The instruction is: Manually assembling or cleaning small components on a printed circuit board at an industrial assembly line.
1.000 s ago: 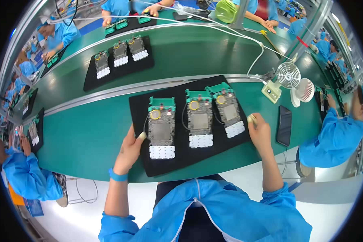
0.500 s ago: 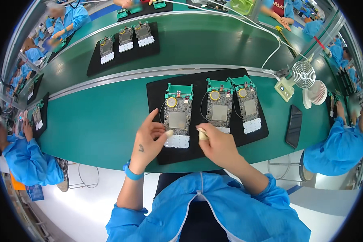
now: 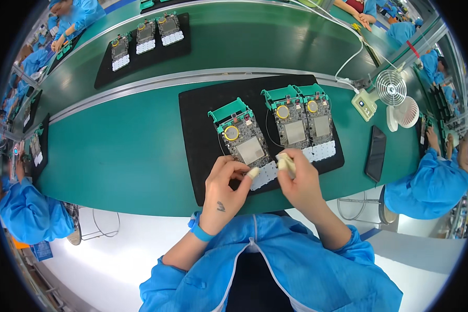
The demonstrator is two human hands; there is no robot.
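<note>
Three circuit boards with green plastic frames, round yellow-rimmed coin cells and white lower strips lie on a black mat [image 3: 196,156]. The left circuit board [image 3: 250,151] lies at a slant, its frame pointing up and left. My left hand [image 3: 224,188] is curled at this board's lower left edge, with a pale finger cot on the thumb by the white strip. At the strip's right end, my right hand [image 3: 302,179] has thumb and forefinger pinched, pale cots covering the tips; what they hold is hidden. The middle board [image 3: 295,132] and right board [image 3: 321,126] stand side by side.
A black phone [image 3: 375,154] lies right of the mat. Beyond it are a white power strip [image 3: 365,105] with cables and two small fans [image 3: 390,88]. Across a metal rail, another mat [image 3: 179,56] bears three boards. Co-workers in blue sit at both sides.
The left board has turned, its white strip swinging right. My left hand has moved right to its edge, and my right hand has shifted right. The middle board now sits closer to the right one.
</note>
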